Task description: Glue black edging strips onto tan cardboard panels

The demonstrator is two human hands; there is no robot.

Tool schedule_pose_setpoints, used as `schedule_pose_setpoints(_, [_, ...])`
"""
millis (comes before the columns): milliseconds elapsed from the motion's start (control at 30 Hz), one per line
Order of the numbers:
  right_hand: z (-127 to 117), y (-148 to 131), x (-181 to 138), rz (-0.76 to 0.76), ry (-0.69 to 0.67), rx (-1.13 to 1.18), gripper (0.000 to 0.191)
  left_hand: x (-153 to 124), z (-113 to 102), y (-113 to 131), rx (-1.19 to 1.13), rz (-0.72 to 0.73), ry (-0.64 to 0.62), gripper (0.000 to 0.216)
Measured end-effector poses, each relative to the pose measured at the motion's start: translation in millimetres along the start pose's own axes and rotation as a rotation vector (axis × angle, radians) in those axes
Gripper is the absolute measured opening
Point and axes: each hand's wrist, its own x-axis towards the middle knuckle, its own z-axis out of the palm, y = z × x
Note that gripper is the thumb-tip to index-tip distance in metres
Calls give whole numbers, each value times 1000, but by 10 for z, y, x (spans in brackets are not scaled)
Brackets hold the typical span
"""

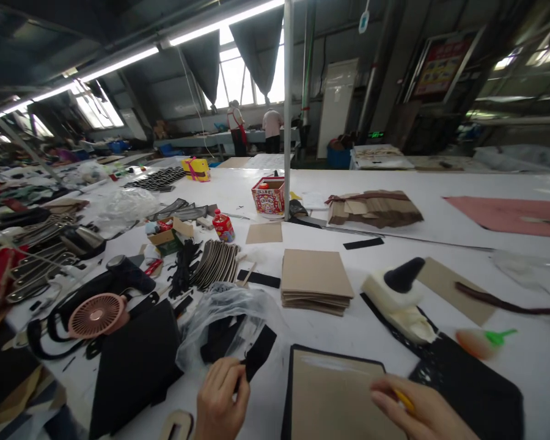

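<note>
The bench [266, 403] carries everything here, crowded on its left side, so a sweep of the left arm could knock pieces into each other. At its near edge lies a black sheet [288, 391], showing as a dark border along the left and top of the board [339, 397] on it. If the board is not fixed, a nudge from either hand could skew that border. Just right, a black mat [481, 391] bears white specks; if those are wet glue, a sleeve or wrist dragged over them could carry smears onto the board.

Left of the bag, a black panel [132, 366] lies close to other clutter. The clear bag [238, 305] sits open beyond the left hand with dark pieces inside; its loose film could snag a piece being drawn out. The stack [316, 275] stands behind the board, its lower layers uneven, so a bump could make it slide. The cream bottle [394, 299] lies at a slant partly on the mat and could roll or drip if jostled.

The left hand [224, 394] pinches a black strip [261, 351] between thumb and fingers, at the bag's near side; a light grip there could let it twist. The right hand [421, 406], blurred, curls round a yellow stick [403, 400] above the board's right side; a slip could mark the surface.
</note>
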Motion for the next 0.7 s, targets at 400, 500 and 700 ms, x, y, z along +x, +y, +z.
schedule_pose_setpoints(400, [219,-941,375,-67,-106,26,23,33,148,-244,22,-5,-7,14])
schedule_pose_setpoints(500, [215,-935,351,-35,-115,23,24,91,112,-260,23,11,23,12])
schedule_pose_setpoints(700, [292,-947,451,-49,-117,62,26,182,25,-178,-58,117,53,13])
